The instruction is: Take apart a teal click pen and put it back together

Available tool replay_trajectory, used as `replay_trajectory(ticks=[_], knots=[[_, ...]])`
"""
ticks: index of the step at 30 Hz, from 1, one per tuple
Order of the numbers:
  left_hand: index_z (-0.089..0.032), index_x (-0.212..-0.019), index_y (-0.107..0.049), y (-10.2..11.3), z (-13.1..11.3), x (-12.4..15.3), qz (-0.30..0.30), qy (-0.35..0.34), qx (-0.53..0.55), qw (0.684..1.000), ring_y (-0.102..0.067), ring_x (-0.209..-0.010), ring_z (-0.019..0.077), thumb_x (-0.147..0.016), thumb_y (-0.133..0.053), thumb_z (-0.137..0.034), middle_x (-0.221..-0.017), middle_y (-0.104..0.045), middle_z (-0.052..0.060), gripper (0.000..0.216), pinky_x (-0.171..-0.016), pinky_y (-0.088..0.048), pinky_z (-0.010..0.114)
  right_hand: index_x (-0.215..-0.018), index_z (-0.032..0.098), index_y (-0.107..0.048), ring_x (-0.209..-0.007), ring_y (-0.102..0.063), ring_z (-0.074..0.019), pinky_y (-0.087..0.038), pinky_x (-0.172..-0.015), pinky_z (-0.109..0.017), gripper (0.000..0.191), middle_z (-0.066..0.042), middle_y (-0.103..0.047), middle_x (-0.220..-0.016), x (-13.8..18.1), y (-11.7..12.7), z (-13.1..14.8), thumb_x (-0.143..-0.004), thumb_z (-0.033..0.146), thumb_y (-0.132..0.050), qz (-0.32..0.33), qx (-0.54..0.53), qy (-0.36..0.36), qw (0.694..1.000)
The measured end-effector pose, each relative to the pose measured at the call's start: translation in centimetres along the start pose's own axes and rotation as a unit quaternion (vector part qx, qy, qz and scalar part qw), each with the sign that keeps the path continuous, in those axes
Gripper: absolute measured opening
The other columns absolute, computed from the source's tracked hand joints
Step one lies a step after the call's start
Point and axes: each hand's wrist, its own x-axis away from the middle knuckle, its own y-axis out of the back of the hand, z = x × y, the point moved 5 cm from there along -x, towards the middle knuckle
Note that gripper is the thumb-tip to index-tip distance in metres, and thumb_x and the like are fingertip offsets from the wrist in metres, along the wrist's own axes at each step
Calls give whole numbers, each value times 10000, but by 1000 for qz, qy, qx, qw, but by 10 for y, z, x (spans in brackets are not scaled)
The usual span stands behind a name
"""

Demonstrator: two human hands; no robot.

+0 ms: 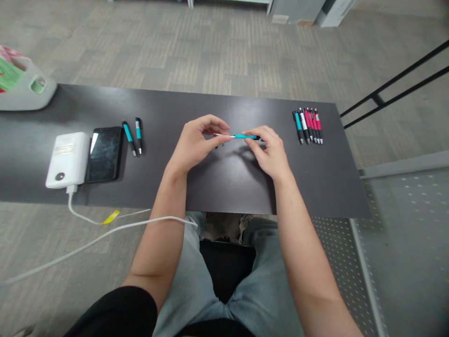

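Left hand [194, 145] pinches thin white refill [222, 135] | right hand [268, 150] pinches teal plastic pen barrel [245, 136] | no legible writing | dark rectangular table [228, 187] bare toward near edge

The floor [217, 51] is grey carpet tile laid in a patchwork of alternating grain, running from the near edge to the far side of the room. A dark, matte table [228, 187] stands across the middle of the scene, and soft overhead light gives a pale sheen on its top. At the far edge the feet of pale grey cabinets [298, 11] show, to the right two black metal rails [396, 91] slant upward, and near right lies a grey perforated metal panel [403, 262].
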Motion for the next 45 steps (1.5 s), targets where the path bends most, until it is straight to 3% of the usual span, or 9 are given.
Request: replay_trajectory(ticks=[10, 16, 22, 29, 37, 42, 45], knots=[[-251, -1095, -827, -5, -5, 0, -30, -2, -26, 999, -854, -1018, 255, -895, -1008, -232, -1042, -868, 33, 271, -1020, -682, 422, -1235, 378, -898, -1140, -823, -371, -635, -1131, -574, 284, -56, -930, -1193, 3, -4, 7, -1159, 628, -786, 39, -3, -40, 998], [-287, -1280, -795, -3, 12, -1, -13, -5, -91, 996, -798, -1218, 317, -774, -1125, -286, -1311, -862, 67, 604, -1146, -629, 469, -1284, 373, -874, -1150, -839, -352, -659, -1110, -552, 326, -53, -928, -1281, 2, -5, 5, -1148, 654, -781, 15, -42, -43, 998], [-296, -1154, -860, -2, 41, 6, -29, 16, -255, 966, -663, -1377, 427, -851, -1037, -262, -1384, -787, 106, 352, -1258, -543, 626, -1305, 358, -824, -1130, -862, -327, -667, -1073, -531, 336, -48, -925, -1212, 1, -4, 2, -1143, 646, -771, -31, -68, -44, 996], [-327, -1004, -875, -12, 45, 7, -21, -4, -281, 959, -577, -1444, 478, -870, -1053, -285, -1434, -764, 124, 227, -1241, -503, 692, -1286, 365, -776, -1116, -875, -328, -684, -1053, -526, 349, -45, -927, -1168, 2, -6, -2, -1129, 677, -781, -38, -77, -59, 995], [-320, -985, -843, -10, 29, 3, -21, -1, -245, 969, -652, -1392, 449, -846, -1070, -253, -1320, -843, 93, 274, -1278, -430, 690, -1277, 358, -769, -1078, -869, -325, -688, -1051, -516, 324, -41, -927, -1132, 2, -5, -3, -1112, 637, -786, -38, -70, -55, 995], [-305, -1101, -792, -8, 20, -2, -46, 2, -99, 994, -822, -1134, 312, -1010, -950, -303, -1135, -871, 46, 182, -1149, -603, 533, -1257, 361, -790, -1021, -860, -338, -707, -1033, -544, 282, -48, -906, -1089, 2, -5, -3, -1107, 599, -782, -31, -71, -50, 996], [-299, -1170, -751, -1, 22, -7, -89, 10, -28, 996, -860, -1143, 271, -1066, -955, -437, -1155, -881, 60, 266, -1031, -684, 433, -1234, 377, -817, -1011, -858, -360, -719, -1022, -585, 270, -59, -897, -1089, 3, -5, -4, -1113, 616, -781, -15, -57, -50, 997]])
